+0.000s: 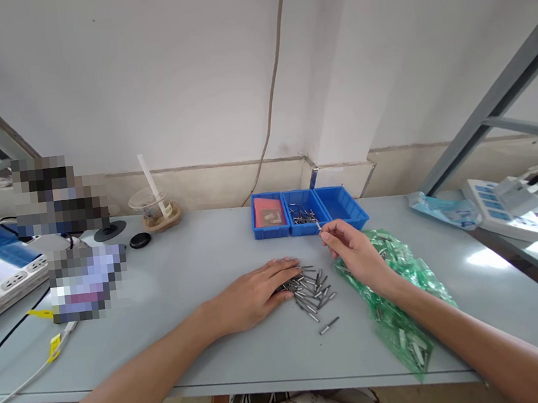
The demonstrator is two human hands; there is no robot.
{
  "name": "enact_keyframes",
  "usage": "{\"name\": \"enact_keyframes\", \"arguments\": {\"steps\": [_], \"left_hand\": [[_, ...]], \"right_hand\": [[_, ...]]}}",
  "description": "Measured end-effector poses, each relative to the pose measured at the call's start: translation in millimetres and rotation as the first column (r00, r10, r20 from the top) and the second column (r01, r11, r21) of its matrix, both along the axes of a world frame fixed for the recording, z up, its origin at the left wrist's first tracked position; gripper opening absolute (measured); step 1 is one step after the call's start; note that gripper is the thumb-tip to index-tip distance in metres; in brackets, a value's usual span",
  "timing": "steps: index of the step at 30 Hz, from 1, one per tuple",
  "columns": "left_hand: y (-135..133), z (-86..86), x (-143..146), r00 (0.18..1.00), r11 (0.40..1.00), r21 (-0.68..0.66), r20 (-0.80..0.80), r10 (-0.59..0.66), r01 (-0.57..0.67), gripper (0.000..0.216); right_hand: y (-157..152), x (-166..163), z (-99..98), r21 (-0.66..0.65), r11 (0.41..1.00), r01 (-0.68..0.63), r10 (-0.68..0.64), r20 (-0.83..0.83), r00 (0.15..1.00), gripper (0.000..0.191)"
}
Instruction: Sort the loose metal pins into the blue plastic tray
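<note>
My left hand (254,296) lies flat on the table with fingers stretched out, its fingertips over the left side of a loose pile of pop rivets (311,292). A single rivet (329,325) lies apart in front of the pile. Between thumb and forefinger my right hand (356,253) pinches one slim rivet (318,226), held at the front edge of the middle blue bin (305,229). Several rivets (303,214) rest inside that bin. Beneath my right wrist spreads a green plastic bag (403,335) with more small metal pieces in it.
Joined to the middle bin are a left bin (271,232) holding a reddish card and a right blue bin (341,203). Leftward stand a lidded cup (149,204), a black disc (140,241), and a power strip (13,283). A blue-white packet (445,210) lies at right.
</note>
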State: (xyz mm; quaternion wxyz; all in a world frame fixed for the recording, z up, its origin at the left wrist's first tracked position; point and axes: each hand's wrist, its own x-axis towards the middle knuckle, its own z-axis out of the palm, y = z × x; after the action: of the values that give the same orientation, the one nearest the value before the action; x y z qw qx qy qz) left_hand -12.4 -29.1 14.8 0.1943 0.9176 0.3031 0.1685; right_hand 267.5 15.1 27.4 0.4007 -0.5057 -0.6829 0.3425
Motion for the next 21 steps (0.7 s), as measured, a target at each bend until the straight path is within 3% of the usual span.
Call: {"name": "enact_keyframes", "arguments": {"steps": [21], "left_hand": [[-0.4,-0.2,0.9,1.0,1.0,0.005,-0.005,0.016,-0.016,0.046]], "right_hand": [[0.0,-0.8,0.9,0.046,0.999,-0.023,0.023,0.002,1.0,0.025]]}}
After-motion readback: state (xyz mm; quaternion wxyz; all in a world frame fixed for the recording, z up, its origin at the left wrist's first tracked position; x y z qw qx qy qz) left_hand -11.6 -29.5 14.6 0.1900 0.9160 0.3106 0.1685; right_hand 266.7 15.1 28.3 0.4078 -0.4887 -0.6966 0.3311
